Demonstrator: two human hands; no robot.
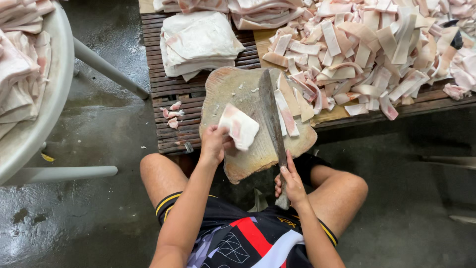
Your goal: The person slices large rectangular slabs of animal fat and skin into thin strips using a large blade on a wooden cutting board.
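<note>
My left hand (214, 142) holds a pale slab of pork fat (239, 127) over the near left part of a worn round chopping block (233, 89). My right hand (290, 183) grips the handle of a long dark cleaver (271, 115), whose blade lies flat across the block, pointing away from me. Right of the blade, several cut strips (289, 106) lie on the block's right side.
A big heap of cut strips (377, 44) covers the slatted wooden pallet (173, 92) at the right. Stacked uncut slabs (198, 44) sit behind the block. A large metal tray (37, 119) with more slabs stands at the left. My bare knees flank the block; the floor is wet concrete.
</note>
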